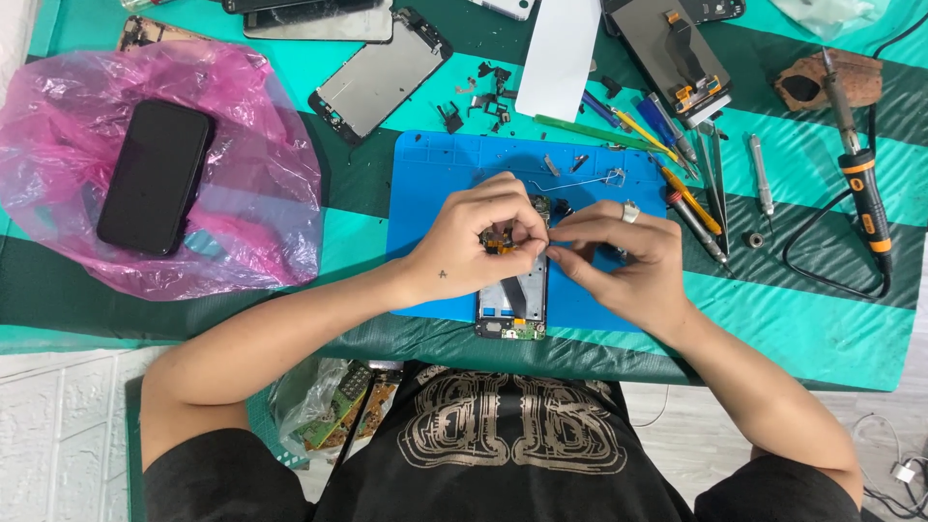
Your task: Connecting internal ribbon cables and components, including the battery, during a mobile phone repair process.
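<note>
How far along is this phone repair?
Done: the phone on the blue mat lies open, with screws and small parts set out above. In hand: the left hand and right hand pinch a small part at its top end. Left: it is not closed up; a screen panel lies apart.

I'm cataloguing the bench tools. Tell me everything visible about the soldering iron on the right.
The soldering iron lies flat on the green striped table cover, right of the blue mat. It has a black handle with orange bands and a thin metal tip pointing away from the person, resting over a brown sponge holder. A black cable loops from its near end. Neither hand touches it.
</note>
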